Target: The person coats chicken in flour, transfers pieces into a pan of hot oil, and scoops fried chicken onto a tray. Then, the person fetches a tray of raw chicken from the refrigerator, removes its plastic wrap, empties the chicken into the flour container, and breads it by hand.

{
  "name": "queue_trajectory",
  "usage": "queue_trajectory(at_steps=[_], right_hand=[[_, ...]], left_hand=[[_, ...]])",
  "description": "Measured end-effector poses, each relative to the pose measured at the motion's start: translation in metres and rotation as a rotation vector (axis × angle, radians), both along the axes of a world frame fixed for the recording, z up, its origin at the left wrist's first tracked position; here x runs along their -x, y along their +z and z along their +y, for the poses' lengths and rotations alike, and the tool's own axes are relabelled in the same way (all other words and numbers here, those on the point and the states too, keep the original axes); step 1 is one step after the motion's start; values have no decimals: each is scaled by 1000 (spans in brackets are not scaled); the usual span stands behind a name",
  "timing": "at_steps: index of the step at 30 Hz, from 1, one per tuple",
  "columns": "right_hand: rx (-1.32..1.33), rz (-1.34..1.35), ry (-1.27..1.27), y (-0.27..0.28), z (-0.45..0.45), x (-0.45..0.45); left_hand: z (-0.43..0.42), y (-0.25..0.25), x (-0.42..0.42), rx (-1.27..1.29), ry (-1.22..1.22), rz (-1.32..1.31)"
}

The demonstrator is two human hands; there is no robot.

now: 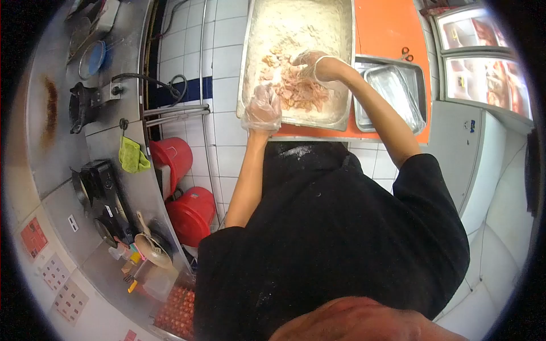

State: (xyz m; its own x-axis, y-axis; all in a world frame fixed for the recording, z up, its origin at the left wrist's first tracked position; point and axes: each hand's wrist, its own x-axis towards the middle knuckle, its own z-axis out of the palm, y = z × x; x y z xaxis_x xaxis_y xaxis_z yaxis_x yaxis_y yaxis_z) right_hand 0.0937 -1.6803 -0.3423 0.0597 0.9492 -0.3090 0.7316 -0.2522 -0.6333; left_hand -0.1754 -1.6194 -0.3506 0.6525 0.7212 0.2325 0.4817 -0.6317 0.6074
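A large metal tray [349, 85] holds pale flour [301, 25] and a heap of raw, flour-dusted meat pieces [301, 94] in its nearer half. My left hand [263, 109], in a clear plastic glove, is at the tray's near left corner, by the left edge of the meat. Its fingers are curled closed; what they hold, if anything, is hidden. From the right, my right hand [317, 65], also in a clear glove, reaches over the tray. Its fingers are stretched loosely down onto the meat, their tips partly hidden.
The tray rests on an orange table [387, 28]. To its right are a smaller metal pan [421, 85] with a clear-looking container inside, and scissors [406, 54]. Red buckets [193, 216], a steel counter with a frying pan [152, 250], and a green cloth [133, 154] are at left.
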Motion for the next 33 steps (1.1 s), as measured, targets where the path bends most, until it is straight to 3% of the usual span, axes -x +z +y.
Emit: queue_trajectory(at_steps=[5, 8, 11, 13, 15, 17, 20, 22, 24, 27, 30, 33], right_hand=[[-2, -82, -300, -9, 62, -12], [-57, -261, -411, -42, 104, -23], [-47, -541, -298, -105, 131, -23], [1, -686, -148, -93, 129, -6], [139, -600, -11, -68, 125, 2], [239, -330, -43, -56, 116, 11], [88, 50, -54, -55, 78, 23], [112, 46, 22, -30, 47, 47], [233, -223, 196, 8, 30, 74], [222, -274, 309, -4, 37, 51], [258, -236, 24, 5, 21, 41], [362, -263, -45, 21, 6, 65]], left_hand=[[4, -8, -1, -44, -15, -15], [3, 5, -4, -27, -22, -8], [0, 9, -3, 8, -5, 42], [1, 6, -1, 21, 9, 65], [3, -2, -1, 19, 24, 67], [4, -9, 1, -22, 31, 74], [3, -1, -1, -22, 38, 90], [1, 8, -3, 18, 35, 75], [2, 11, -5, 67, 29, 27], [4, 6, -6, -54, -4, -51], [3, 5, -7, -22, 6, -29], [2, 5, -7, -21, 24, -11]])
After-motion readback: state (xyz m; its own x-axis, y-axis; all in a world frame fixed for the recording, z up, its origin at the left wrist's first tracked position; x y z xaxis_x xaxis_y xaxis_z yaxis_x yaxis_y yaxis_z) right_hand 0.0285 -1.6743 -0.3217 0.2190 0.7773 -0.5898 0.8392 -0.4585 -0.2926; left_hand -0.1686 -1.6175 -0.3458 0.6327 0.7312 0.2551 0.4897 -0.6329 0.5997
